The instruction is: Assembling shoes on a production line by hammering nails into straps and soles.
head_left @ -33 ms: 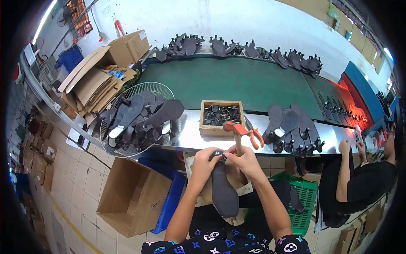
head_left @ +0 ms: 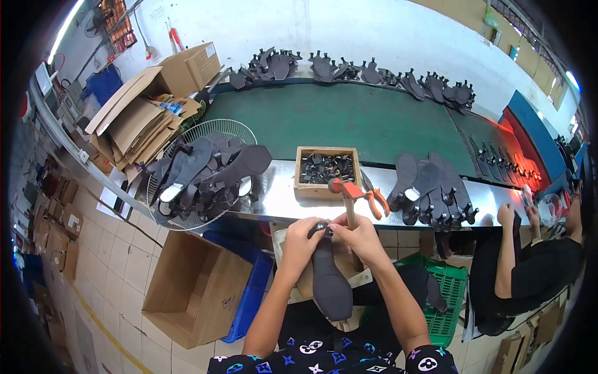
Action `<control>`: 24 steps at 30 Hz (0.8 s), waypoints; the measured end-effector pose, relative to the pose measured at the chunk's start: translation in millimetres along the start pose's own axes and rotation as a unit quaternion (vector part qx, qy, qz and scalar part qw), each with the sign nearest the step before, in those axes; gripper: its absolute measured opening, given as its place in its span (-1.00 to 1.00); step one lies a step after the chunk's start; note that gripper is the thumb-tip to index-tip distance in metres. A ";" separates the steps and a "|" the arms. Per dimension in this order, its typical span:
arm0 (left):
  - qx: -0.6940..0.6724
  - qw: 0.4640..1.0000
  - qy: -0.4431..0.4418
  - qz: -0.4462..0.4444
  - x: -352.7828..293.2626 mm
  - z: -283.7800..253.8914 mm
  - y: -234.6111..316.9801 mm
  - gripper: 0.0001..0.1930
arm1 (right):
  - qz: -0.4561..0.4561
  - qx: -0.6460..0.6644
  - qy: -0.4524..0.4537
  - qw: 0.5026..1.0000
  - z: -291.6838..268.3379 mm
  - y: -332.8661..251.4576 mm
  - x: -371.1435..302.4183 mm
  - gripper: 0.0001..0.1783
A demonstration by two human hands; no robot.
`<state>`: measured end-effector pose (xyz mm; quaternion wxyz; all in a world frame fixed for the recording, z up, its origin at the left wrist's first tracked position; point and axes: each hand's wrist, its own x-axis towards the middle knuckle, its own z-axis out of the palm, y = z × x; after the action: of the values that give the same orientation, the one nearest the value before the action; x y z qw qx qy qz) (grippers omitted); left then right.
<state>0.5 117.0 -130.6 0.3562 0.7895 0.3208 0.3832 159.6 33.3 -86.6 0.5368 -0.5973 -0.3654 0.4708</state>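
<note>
A dark grey shoe sole [head_left: 331, 283] lies lengthwise over my lap, its wide end toward me. My left hand [head_left: 300, 246] is closed around its far, narrow end, where a shiny black heel piece [head_left: 319, 228] shows between the fingers. My right hand [head_left: 364, 240] is closed with a hammer [head_left: 350, 209] in it, red head up and wooden handle running down through the grip. Its thumb and fingertips also pinch at the sole's far end, touching the left fingers. Whatever small part they pinch is hidden. Under the sole is a pale board [head_left: 303, 283].
Ahead on the metal ledge stand a wooden box [head_left: 327, 192] of small black parts and orange-handled pliers [head_left: 377, 204]. Soles fill a wire basket [head_left: 240, 128] at left; more soles [head_left: 430, 187] lie right. Beyond runs a green conveyor belt [head_left: 336, 115]. A co-worker [head_left: 529, 268] sits at right.
</note>
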 end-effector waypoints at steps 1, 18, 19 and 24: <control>0.004 1.000 0.010 0.009 -3.4 -3.0 1.4 -0.74 | -0.018 0.005 0.006 1.000 4.6 6.0 2.0 -0.79; -0.055 0.998 0.027 -0.002 -18.3 2.2 -13.1 -0.69 | -0.468 -0.286 0.128 0.826 21.7 51.7 3.7 -0.79; -0.040 0.999 0.032 0.009 -18.5 1.7 -12.3 -0.69 | -0.468 -0.287 0.125 0.827 22.3 52.0 3.6 -0.79; -0.042 0.998 0.038 0.019 -19.4 0.3 -17.1 -0.68 | -0.543 -0.343 0.138 0.754 31.3 45.7 -0.3 -0.79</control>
<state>-13.0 111.0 -151.9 0.3694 0.7643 0.3031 0.4331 126.6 35.1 -131.0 0.5059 -0.5011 -0.6872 -0.1442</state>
